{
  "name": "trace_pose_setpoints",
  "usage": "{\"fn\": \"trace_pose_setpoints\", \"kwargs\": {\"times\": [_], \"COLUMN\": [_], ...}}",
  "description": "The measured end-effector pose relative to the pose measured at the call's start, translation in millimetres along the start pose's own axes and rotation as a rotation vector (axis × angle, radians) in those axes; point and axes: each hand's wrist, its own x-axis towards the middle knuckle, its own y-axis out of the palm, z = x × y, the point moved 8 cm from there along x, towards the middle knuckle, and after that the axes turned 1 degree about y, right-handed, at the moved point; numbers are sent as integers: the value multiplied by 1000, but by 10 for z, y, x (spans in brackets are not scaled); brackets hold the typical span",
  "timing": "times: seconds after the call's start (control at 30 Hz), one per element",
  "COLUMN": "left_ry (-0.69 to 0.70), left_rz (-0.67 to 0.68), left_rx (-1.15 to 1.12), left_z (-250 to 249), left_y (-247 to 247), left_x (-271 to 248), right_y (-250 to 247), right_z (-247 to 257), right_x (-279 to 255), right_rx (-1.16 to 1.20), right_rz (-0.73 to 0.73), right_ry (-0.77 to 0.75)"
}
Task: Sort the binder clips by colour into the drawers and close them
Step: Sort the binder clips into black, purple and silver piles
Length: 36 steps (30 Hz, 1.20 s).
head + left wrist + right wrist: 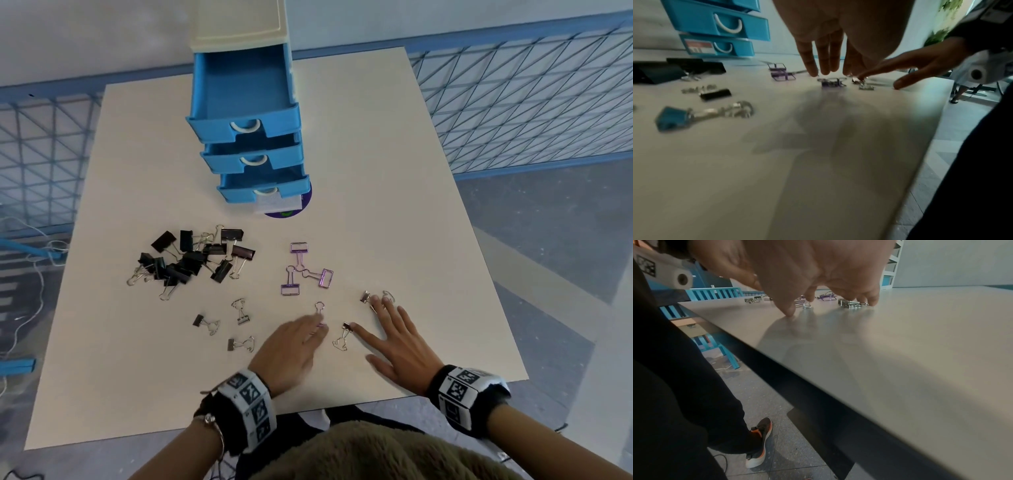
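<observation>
Head view shows me my left hand [291,353] flat, fingers straight, fingertips on a purple clip [320,317] — nothing grasped. My right hand [399,342] is spread flat too, fingertips touching two silver clips [344,337] on the table [394,171]. Beyond lie three purple clips [303,270], a black pile [191,258] to their left, and the blue drawers [246,130], all three pulled open.
</observation>
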Motion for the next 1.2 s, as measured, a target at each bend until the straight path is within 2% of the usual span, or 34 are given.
{"fn": "trace_pose_setpoints", "kwargs": {"times": [0.07,0.17,0.27,0.37,0.47,0.53,0.63,0.73,0.9,1.03,1.13,1.2], "left_ry": [-32,-129,-232,-402,-619,-689,-668,-524,-394,-267,-324,-472], "left_rz": [70,90,9,-89,-16,41,86,48,43,-83,-149,-173], "left_rx": [18,90,115,72,101,92,74,68,84,105,109,9], "left_z": [-26,66,174,406,738,867,852,702,315,108,173,378], "left_y": [157,210,43,-157,-141,-60,73,219,254,185,-38,-173], "left_x": [-101,-84,-56,-232,-588,-804,-993,-1013,-805,-570,-506,-636], "right_y": [31,50,47,28,41,51,57,65,79,83,60,35], "right_z": [28,88,120,165,233,263,290,314,366,366,348,343], "right_x": [13,25,52,79,88,95,107,125,128,117,100,88], "right_rx": [-6,-21,-32,-44,-60,-69,-79,-89,-93,-107,-103,-95], "right_rz": [37,86,123,127,136,148,169,189,197,206,191,173], "right_ry": [-17,-51,-64,-91,-143,-160,-177,-196,-208,-203,-203,-217]}}
